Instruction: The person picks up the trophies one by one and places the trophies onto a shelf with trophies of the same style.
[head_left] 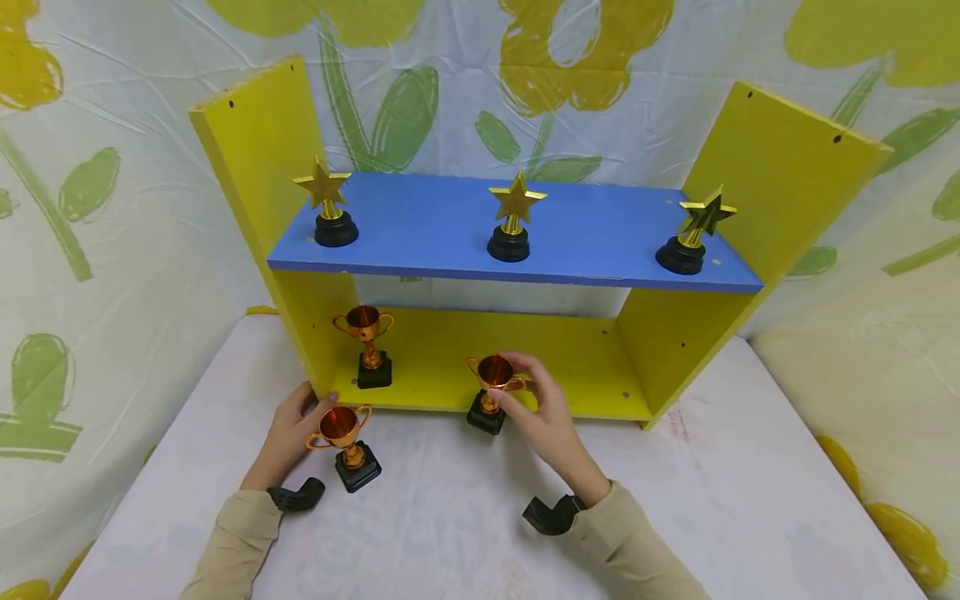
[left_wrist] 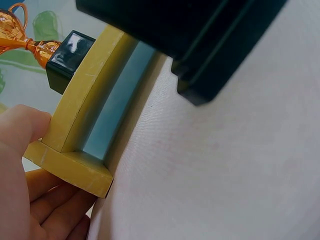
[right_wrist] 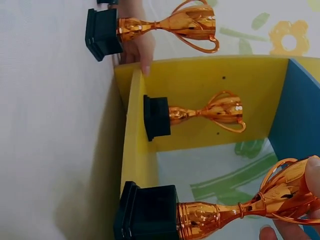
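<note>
The head camera looks forward and down from above the table (head_left: 465,517), taking in the whole yellow shelf unit (head_left: 780,167) against the flowered backdrop. The left wrist camera sits very low and close — it faces along the tabletop at the shelf's front left corner (left_wrist: 75,165), tilted. The right wrist camera, rolled sideways, looks from near the table into the lower compartment. Both wrist views share the cup trophy inside that compartment (right_wrist: 200,116) — the head view shows it too.
</note>
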